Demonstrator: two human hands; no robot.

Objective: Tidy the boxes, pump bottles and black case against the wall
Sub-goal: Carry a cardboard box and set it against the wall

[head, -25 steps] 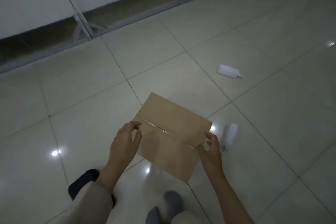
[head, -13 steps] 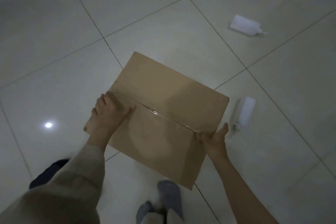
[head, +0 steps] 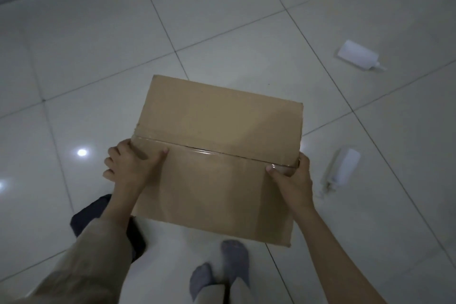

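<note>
The taped cardboard box (head: 217, 158) is gripped at both ends of its seam above the tiled floor (head: 86, 61); whether it is lifted clear cannot be told. The left hand (head: 130, 165) and right hand (head: 293, 180) have fingers clenched over its side edges. Two pump bottles (head: 357, 55) (head: 343, 168) lie toppled to the right, a black case (head: 98, 215) lower left. Judged step: carrying the box; next, transfer to the wall is required.

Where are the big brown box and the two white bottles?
cardboard box (head: 217, 136): head view, top flap.
far bottle (head: 357, 55): head view, its body.
near bottle (head: 345, 165): head view, its body.
</note>
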